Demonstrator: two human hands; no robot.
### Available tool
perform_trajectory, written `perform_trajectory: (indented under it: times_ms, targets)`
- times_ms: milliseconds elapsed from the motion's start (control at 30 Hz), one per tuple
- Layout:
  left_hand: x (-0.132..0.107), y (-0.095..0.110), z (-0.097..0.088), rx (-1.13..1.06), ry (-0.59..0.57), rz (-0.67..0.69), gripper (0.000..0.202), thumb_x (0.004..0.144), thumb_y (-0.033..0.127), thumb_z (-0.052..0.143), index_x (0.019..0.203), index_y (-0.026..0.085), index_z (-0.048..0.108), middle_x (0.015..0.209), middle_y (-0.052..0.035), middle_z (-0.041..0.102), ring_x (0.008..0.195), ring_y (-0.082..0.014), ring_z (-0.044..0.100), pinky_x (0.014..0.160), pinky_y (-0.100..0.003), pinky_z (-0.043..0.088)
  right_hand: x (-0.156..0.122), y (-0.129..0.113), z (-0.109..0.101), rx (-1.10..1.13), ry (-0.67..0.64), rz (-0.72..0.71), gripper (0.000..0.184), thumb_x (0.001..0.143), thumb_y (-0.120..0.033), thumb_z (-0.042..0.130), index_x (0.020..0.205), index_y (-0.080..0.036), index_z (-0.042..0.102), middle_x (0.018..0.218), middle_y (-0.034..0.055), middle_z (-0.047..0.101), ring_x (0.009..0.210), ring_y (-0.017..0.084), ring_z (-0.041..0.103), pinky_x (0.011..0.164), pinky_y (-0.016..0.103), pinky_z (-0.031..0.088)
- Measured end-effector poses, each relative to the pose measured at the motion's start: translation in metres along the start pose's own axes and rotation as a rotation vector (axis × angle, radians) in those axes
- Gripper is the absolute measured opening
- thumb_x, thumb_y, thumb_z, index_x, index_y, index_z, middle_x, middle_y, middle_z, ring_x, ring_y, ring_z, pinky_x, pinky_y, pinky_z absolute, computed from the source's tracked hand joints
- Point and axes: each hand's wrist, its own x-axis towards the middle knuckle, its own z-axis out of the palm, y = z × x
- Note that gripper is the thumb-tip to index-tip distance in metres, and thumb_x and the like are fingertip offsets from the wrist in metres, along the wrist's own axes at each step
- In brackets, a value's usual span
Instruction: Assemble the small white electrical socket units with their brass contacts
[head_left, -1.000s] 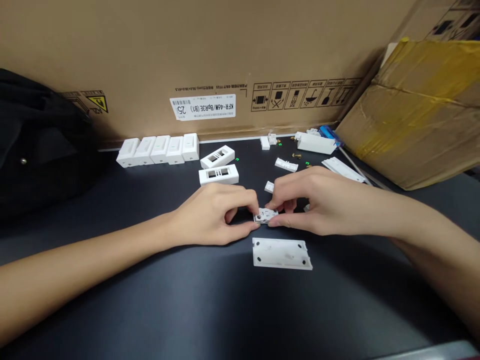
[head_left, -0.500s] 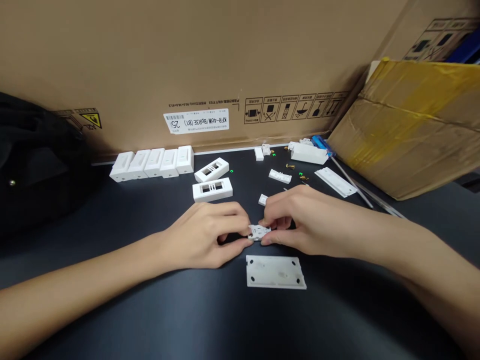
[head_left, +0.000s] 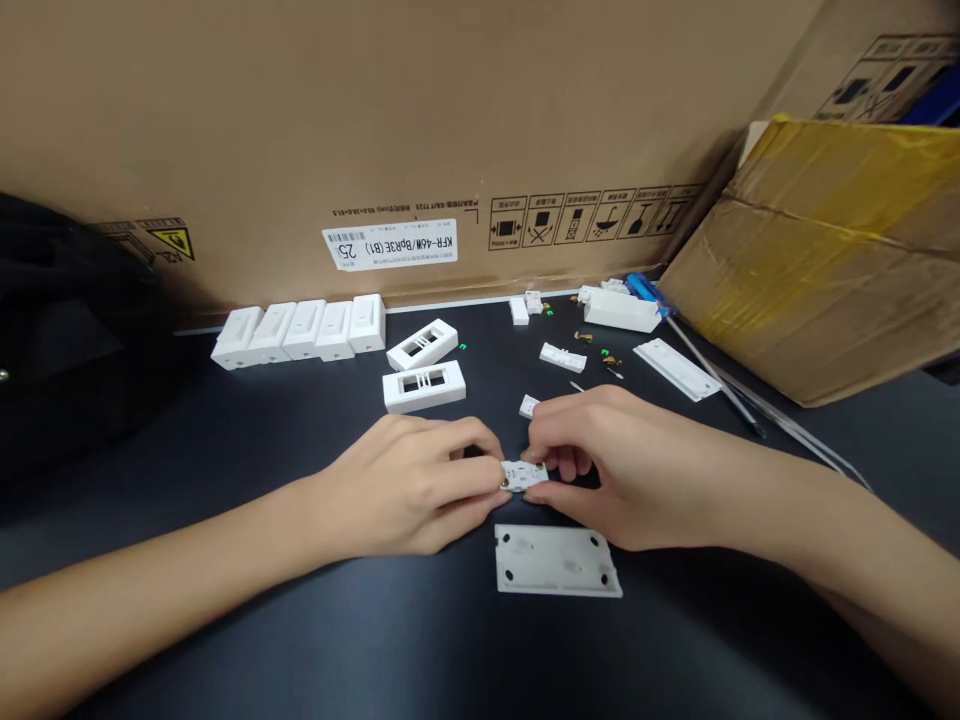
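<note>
Small white part [head_left: 523, 474] newly turned, brass speck [head_left: 507, 484] showing, pinched tight between left hand [head_left: 409, 485] and right hand [head_left: 607, 465]

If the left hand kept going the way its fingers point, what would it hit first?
The small white part that the left hand pinches, then, right behind it, the right hand; they seem level, though depth is unclear.

Left hand [head_left: 409, 487] and right hand [head_left: 615, 468] pinch small white part [head_left: 523, 475].

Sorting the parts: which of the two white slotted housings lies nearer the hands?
The front slotted housing, just beyond the left hand; the other housing sits behind it, angled, toward the cardboard box.
</note>
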Motion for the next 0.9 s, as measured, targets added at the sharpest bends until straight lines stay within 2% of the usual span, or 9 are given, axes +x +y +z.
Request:
perform_trajectory:
  times_ms: [133,333,467,567,633,767,833,900]
  targets:
    - [-0.001,-0.003,0.002,-0.016,0.023,0.015,0.02,0.109,0.026,0.062,0.09,0.02,0.069,0.105,-0.0018,0.077,0.064,-0.0096,0.063,0.058,-0.027,0.047,-0.001,0.002,-0.002,-0.013,-0.006,-0.092,0.022,0.094,-0.031,0.075,0.078,-0.02,0.066,0.083,0.0018,0.067,0.07,0.015,0.058,0.062,0.03,0.039]
    - [-0.002,-0.005,0.003,-0.046,0.029,-0.002,0.018,0.108,0.026,0.063,0.092,0.02,0.067,0.102,-0.0015,0.076,0.07,-0.0114,0.067,0.061,-0.026,0.049,-0.001,-0.001,0.001,-0.092,-0.038,-0.108,0.011,0.101,-0.029,0.07,0.098,-0.019,0.073,0.099,0.0059,0.07,0.085,0.021,0.068,0.072,0.033,0.046]
    - [-0.002,-0.003,0.001,-0.041,-0.01,-0.044,0.014,0.111,0.031,0.06,0.103,0.021,0.066,0.107,-0.0016,0.077,0.079,-0.0138,0.072,0.065,-0.027,0.052,-0.002,0.001,-0.002,-0.097,-0.034,-0.136,0.007,0.099,-0.024,0.068,0.096,-0.02,0.072,0.099,0.0049,0.069,0.085,0.02,0.067,0.072,0.034,0.046]
    - [-0.003,0.0,-0.001,-0.007,0.036,-0.023,0.019,0.111,0.036,0.057,0.115,0.019,0.065,0.117,-0.0067,0.077,0.088,-0.0181,0.075,0.067,-0.029,0.055,-0.006,0.01,-0.016,-0.111,0.057,-0.145,0.011,0.094,-0.028,0.068,0.086,-0.021,0.067,0.088,0.003,0.068,0.077,0.019,0.064,0.068,0.033,0.043]
    - [-0.002,0.002,-0.002,-0.029,0.062,0.068,0.02,0.108,0.035,0.057,0.116,0.018,0.065,0.118,-0.0081,0.077,0.087,-0.0187,0.074,0.066,-0.03,0.055,-0.009,0.019,-0.028,-0.133,0.143,-0.129,0.016,0.093,-0.032,0.067,0.081,-0.022,0.065,0.08,0.0022,0.067,0.07,0.018,0.062,0.065,0.032,0.042]
    - [0.001,0.004,-0.003,-0.09,-0.069,0.272,0.018,0.098,0.021,0.056,0.108,0.019,0.071,0.116,-0.0053,0.078,0.079,-0.018,0.067,0.061,-0.034,0.052,-0.013,0.034,-0.044,-0.142,0.259,-0.047,0.026,0.094,-0.046,0.066,0.085,-0.022,0.07,0.075,0.004,0.07,0.064,0.019,0.061,0.062,0.034,0.043]
    - [0.002,0.004,-0.003,-0.097,-0.122,0.281,0.021,0.093,0.014,0.055,0.103,0.019,0.072,0.11,-0.0041,0.078,0.077,-0.0186,0.065,0.06,-0.035,0.05,-0.013,0.038,-0.046,-0.155,0.287,-0.01,0.029,0.093,-0.05,0.065,0.086,-0.022,0.07,0.074,0.0048,0.07,0.062,0.02,0.062,0.061,0.036,0.043]
    - [0.002,0.003,-0.003,-0.108,-0.121,0.252,0.022,0.091,0.011,0.053,0.099,0.019,0.072,0.103,-0.0038,0.077,0.078,-0.0191,0.064,0.063,-0.035,0.049,-0.012,0.039,-0.045,-0.174,0.294,0.003,0.03,0.092,-0.051,0.064,0.085,-0.023,0.07,0.072,0.0046,0.069,0.061,0.021,0.061,0.06,0.037,0.042]
